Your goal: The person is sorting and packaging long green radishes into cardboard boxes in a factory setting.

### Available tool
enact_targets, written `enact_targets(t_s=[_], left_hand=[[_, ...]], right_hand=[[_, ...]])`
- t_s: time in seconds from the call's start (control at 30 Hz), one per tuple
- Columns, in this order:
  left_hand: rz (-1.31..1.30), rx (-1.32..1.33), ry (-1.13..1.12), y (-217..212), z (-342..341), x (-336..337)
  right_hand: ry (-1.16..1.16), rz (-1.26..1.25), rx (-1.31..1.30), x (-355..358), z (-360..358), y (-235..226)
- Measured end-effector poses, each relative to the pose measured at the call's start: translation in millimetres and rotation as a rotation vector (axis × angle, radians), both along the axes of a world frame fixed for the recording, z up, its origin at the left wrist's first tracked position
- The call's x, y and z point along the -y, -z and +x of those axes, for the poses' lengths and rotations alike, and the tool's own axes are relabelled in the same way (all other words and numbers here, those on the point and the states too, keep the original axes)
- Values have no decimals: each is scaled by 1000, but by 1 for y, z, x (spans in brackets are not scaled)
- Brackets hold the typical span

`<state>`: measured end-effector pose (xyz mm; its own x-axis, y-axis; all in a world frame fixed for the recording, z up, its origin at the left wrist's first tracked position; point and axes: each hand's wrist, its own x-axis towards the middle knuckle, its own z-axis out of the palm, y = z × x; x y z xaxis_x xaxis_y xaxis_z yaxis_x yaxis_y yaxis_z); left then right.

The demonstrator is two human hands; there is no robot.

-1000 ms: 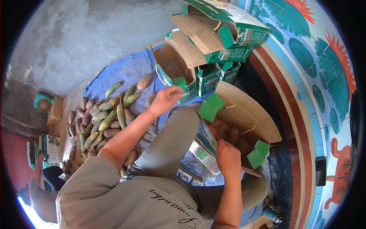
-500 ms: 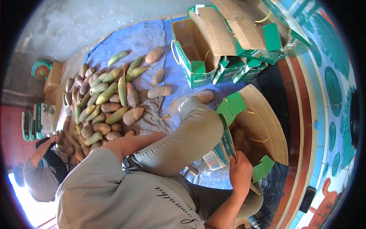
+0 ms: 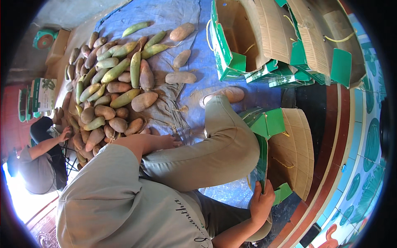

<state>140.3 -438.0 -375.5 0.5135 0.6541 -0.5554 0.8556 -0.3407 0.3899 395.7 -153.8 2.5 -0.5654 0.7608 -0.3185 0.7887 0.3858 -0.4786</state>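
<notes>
My right hand (image 3: 262,202) is closed on the near wall of an open green cardboard box (image 3: 300,153), its fingers wrapped over the edge. The flaps of this box stand spread out, and a yellow rope handle shows inside; the bottom is hidden. My left hand (image 3: 167,141) lies beside my bent left knee with its fingers stretched out and nothing visible in it. Close beyond it is a heap of long, thick produce (image 3: 118,124), some pieces brown and some green, like big cucumbers or tubers.
Several open green boxes (image 3: 231,43) with brown inner flaps stand at the far right. A blue tarp (image 3: 209,62) covers the floor. At the far left, another person (image 3: 39,167) reaches to the heap. A tiled wall (image 3: 359,165) runs along the right.
The view has shifted. The box by my right hand has tipped or turned a little, so its inside shows less. My left hand has come further into view beside my leg.
</notes>
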Motion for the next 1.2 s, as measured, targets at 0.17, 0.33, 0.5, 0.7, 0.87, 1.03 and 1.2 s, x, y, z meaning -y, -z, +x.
enact_targets(t_s=[0.17,0.33,0.5,0.7,0.87,1.03,1.2], left_hand=[[-1,-42,3,-9,5,5],[-114,-69,-46,-30,13,-13],[-226,-121,-102,-44,-3,-4],[-326,-104,-120,-65,-41,23],[-398,-239,-497,-47,-18,42],[-555,-404,-734,-56,-9,28],[-758,-222,-680,-32,-12,41]], right_hand=[[2,-23,7,0,-4,0],[62,-62,32,4,-6,-1],[61,-48,3,3,-7,-2],[78,-59,-43,0,-8,-2],[87,-56,-31,3,-12,-4],[84,-54,-57,4,-10,1],[49,-44,-44,1,-8,3]])
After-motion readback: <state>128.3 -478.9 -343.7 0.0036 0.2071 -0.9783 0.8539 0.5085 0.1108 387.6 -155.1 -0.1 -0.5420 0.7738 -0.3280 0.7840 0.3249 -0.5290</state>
